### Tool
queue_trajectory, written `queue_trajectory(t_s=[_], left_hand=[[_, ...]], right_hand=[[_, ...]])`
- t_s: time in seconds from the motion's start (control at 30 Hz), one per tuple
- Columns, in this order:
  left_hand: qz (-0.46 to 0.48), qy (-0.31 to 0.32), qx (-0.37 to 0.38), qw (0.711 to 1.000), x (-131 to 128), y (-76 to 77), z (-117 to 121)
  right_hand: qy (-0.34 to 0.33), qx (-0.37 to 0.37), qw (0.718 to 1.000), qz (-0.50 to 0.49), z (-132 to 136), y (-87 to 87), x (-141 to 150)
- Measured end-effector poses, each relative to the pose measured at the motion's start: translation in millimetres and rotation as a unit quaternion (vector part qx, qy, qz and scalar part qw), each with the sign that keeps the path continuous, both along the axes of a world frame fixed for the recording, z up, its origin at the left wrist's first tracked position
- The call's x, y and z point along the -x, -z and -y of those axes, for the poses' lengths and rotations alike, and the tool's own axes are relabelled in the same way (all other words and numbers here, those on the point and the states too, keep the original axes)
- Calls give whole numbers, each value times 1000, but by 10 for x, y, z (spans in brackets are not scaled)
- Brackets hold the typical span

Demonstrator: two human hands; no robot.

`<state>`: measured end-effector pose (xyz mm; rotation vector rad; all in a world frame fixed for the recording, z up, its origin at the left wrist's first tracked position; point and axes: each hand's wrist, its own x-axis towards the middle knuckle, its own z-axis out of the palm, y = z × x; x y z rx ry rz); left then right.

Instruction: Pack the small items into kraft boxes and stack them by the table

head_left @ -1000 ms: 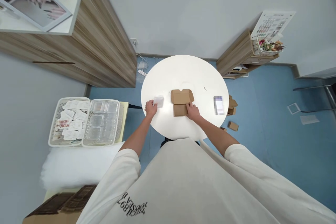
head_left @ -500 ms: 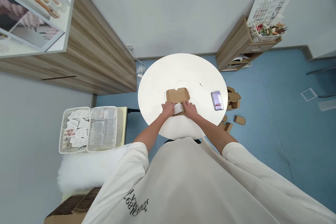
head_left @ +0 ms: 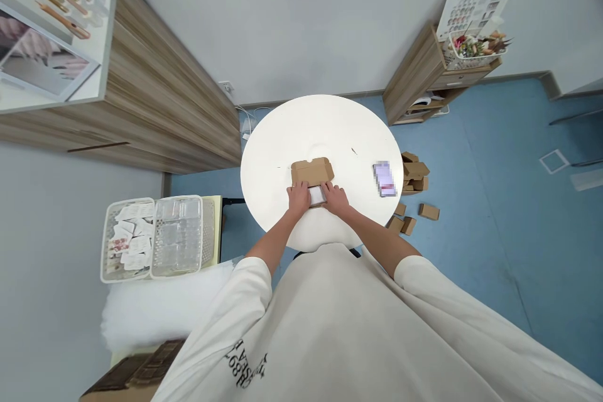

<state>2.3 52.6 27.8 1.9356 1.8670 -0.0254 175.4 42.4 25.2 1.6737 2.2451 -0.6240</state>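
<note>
A small brown cardboard box (head_left: 313,171) lies on the white oval table, its lid raised on the far side. Inside its tray sits a flat white item (head_left: 317,195), too small to tell its kind. My left hand (head_left: 298,197) grips the box's left side, fingers curled over the edge. On the opposite side, my right hand (head_left: 335,198) holds the box the same way. Both hands cover the box's side walls, and the fingertips reach toward the white item.
A phone-like purple-screened object (head_left: 385,179) lies on the right of the table (head_left: 277,138). Several small cardboard boxes (head_left: 414,173) are on the floor at right. White baskets (head_left: 176,235) with packets and clear trays stand at left, beside a wooden cabinet (head_left: 179,75).
The white item, tilted and uneven before, now lies flatter and straighter in the box. My hands have moved in closer over the box's sides. The view has shifted slightly.
</note>
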Motion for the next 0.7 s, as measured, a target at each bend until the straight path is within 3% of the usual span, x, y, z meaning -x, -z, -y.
queue_trajectory(t_s=[0.1,0.17,0.27,0.37,0.43,0.57,0.7], left_hand=[[33,-141,-37,989,205,22,-27],[83,-234,-24,968,367,68,-86],[197,-330,52,922,567,165,-193],[301,-360,105,877,637,261,-279],[345,-368,122,855,612,304,-319],[395,-359,150,832,505,320,-356],[430,-328,158,826,442,291,-340]], right_hand=[[-2,-5,1000,-14,32,-31,-36],[17,-21,999,-35,40,-49,-84],[125,-54,986,-98,-37,-42,-188],[292,-14,939,-181,-241,11,-283],[360,33,900,-243,-398,53,-314],[384,71,851,-350,-581,87,-288],[399,95,821,-398,-572,45,-238]])
